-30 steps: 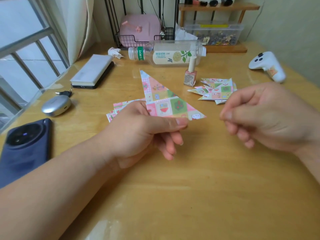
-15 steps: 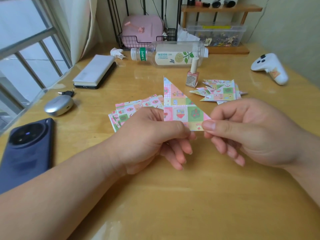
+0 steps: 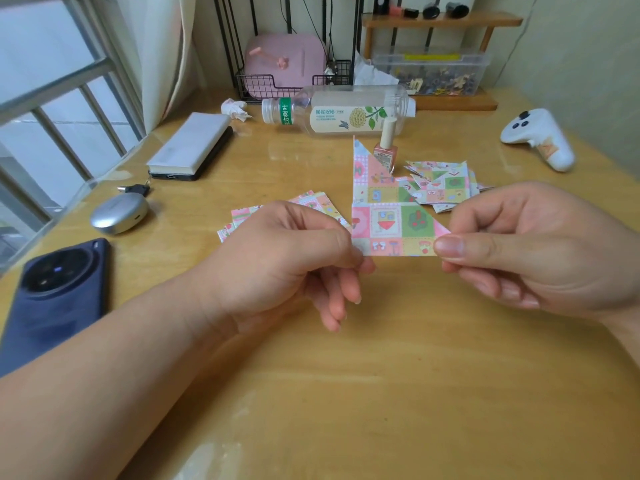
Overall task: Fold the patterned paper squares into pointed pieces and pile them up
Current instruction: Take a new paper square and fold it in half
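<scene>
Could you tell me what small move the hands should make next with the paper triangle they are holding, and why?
Probably fold the right corner across. The left hand pinches the folded triangle at its lower left corner and the right hand pinches its right tip, above the table. It looks less folded than the finished pile.

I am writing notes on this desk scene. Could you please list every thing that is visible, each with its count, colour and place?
folded paper triangle: 1, pastel patchwork, held above the table
unfolded squares: small stack, pastel, behind left hand
folded pieces: pile, pastel, behind right hand
nail polish bottle: 1, pink, upright, centre back
plastic bottle: 1, clear, lying at back
phone: 1, dark blue, left edge
earbud case: 1, silver, left
book: 1, white, back left
controller: 1, white, right
storage box: 1, clear, back right
tissue: 1, white, crumpled, back
left hand: pinches triangle's left corner
right hand: pinches right tip
</scene>
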The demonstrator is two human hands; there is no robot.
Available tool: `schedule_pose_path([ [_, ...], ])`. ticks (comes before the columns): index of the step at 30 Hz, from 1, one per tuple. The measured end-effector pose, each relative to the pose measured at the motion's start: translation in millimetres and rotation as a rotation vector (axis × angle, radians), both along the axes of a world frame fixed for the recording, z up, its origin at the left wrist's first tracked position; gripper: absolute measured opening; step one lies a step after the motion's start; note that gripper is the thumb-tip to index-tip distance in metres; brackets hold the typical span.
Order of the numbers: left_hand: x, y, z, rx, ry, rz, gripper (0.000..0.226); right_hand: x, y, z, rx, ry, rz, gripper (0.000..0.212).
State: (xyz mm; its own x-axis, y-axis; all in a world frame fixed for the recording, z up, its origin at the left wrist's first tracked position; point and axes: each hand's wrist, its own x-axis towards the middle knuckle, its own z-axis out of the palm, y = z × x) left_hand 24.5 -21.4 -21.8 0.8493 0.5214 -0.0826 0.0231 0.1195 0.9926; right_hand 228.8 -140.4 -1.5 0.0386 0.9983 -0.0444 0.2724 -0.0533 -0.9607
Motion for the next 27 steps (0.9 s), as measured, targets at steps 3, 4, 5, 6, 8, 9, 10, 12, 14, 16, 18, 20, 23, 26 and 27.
schedule_pose_path([
  [3, -0.6, 1.4, 1.0, 0.017, 0.0, 0.004, 0.014, 1.9, -1.5, -0.1, 0.002, 0.013, 0.013, 0.024],
  [4, -0.7, 1.3, 1.1, 0.022, 0.003, 0.003, 0.014, 1.5, -1.7, -0.5, 0.001, 0.022, 0.019, 0.024],
  [5, -0.8, 1.7, 0.9, 0.026, 0.003, 0.007, 0.015, 1.1, -1.5, -0.8, -0.003, 0.031, 0.014, 0.023],
  [6, -0.9, 3.0, 0.6, 0.029, -0.002, 0.019, 0.017, 0.5, -1.3, -0.5, -0.008, 0.04, -0.001, 0.023],
  [8, -1.1, 8.5, -0.6, 0.009, -0.038, 0.07, 0.02, 1.7, -0.7, -0.3, -0.007, 0.054, -0.028, 0.023],
  [9, -1.0, 11.1, -1.1, -0.018, -0.067, 0.091, 0.02, 1.9, -0.3, 0.0, -0.005, 0.058, -0.04, 0.023],
  [10, -1.0, 12.1, -1.6, -0.05, -0.096, 0.093, 0.018, 2.1, 0.0, 0.1, -0.005, 0.064, -0.05, 0.023],
  [12, 0.9, 7.8, -2.2, -0.095, -0.124, 0.027, 0.009, 0.7, 0.2, -0.3, -0.013, 0.063, -0.041, 0.022],
  [14, 4.0, -2.5, -4.6, -0.104, -0.088, -0.05, 0.01, -4.1, 0.4, -1.8, -0.028, 0.049, -0.006, 0.023],
  [16, 7.7, -10.8, -7.7, -0.112, -0.057, -0.066, 0.015, -9.8, 1.6, -5.5, -0.043, 0.039, 0.02, 0.022],
  [18, 9.9, -14.4, -8.7, -0.112, -0.054, -0.036, 0.014, -13.8, 3.5, -10.2, -0.036, 0.046, 0.035, 0.018],
  [20, 9.7, -14.6, -8.1, -0.103, -0.046, 0.004, 0.014, -16.3, 4.5, -14.3, -0.015, 0.083, 0.021, 0.013],
  [23, 8.9, -13.7, -7.0, -0.066, -0.029, 0.032, 0.015, -18.0, 5.7, -16.5, -0.003, 0.104, -0.031, 0.014],
  [26, 7.9, -11.1, -6.3, -0.036, -0.022, 0.058, 0.016, -17.8, 8.1, -17.5, -0.004, 0.065, -0.077, 0.014],
  [27, 7.7, -10.7, -6.3, -0.026, -0.02, 0.061, 0.016, -17.3, 8.6, -17.3, -0.005, 0.05, -0.082, 0.013],
])
